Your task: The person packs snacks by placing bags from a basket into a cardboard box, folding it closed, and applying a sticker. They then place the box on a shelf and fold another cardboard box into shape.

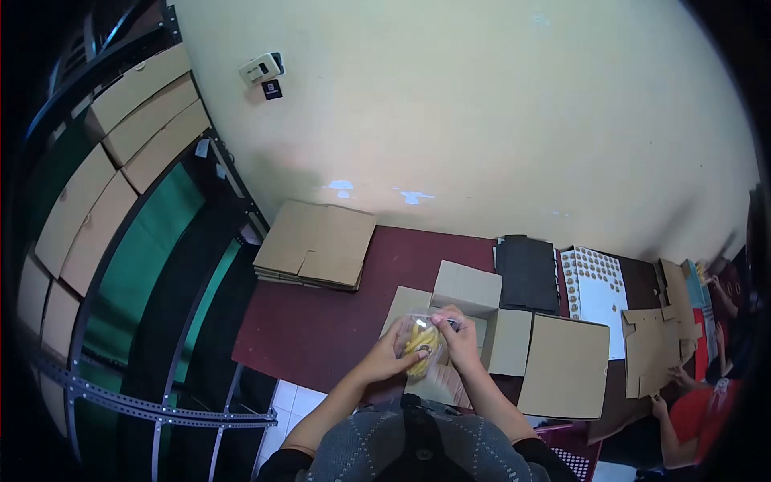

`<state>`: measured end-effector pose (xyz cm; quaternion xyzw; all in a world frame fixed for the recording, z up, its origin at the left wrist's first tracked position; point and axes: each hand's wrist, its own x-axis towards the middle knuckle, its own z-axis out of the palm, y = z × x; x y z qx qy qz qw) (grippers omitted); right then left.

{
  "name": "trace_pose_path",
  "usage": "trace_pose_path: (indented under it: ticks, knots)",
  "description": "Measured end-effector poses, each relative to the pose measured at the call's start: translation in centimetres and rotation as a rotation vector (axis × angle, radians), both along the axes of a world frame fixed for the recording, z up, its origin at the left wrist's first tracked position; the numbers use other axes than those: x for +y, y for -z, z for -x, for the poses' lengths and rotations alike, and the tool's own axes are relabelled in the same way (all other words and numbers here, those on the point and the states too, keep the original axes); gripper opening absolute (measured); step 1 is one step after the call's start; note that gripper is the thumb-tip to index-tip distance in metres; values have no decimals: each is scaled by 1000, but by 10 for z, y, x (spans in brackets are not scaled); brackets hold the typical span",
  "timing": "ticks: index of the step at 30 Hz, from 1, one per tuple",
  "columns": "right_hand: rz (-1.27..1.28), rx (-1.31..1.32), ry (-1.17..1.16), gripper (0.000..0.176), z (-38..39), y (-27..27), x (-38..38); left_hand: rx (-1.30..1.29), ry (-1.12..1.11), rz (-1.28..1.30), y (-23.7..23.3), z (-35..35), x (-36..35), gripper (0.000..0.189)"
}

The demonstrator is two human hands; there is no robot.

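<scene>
A clear plastic bag of yellow stick-shaped pieces (416, 339), with a small dark round label, is held up before my chest. My left hand (391, 354) wraps the bag's left side, its thumb beside the label. At the upper right corner, the fingers of my right hand (456, 331) pinch the plastic. Beneath both hands stands an open cardboard box (509, 344) with its flaps spread outward; the bag and my hands hide part of its inside.
Flattened cardboard (316, 241) is stacked on the dark red table (309, 337). To the right lie a closed carton (564, 365), a black folder-like stack (526, 273) and a sticker sheet (594, 301). Another person (697, 418) handles cardboard (652, 353). Shelves with boxes (148, 120) stand left.
</scene>
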<state>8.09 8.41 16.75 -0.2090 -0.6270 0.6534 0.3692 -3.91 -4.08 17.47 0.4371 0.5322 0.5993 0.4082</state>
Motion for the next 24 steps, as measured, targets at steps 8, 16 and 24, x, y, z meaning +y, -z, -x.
trace_pose_path:
  ticks: [8, 16, 24]
  knots:
    - [-155, -184, -106, 18, 0, -17, -13, -1, -162, -97, 8, 30, 16, 6]
    - [-121, -347, -447, 32, -28, -43, 1, -85, 277, 9, -4, 57, 9, 25]
    - [-330, -211, 262, 29, -7, -60, -31, 98, 95, -287, -29, 22, 16, 59]
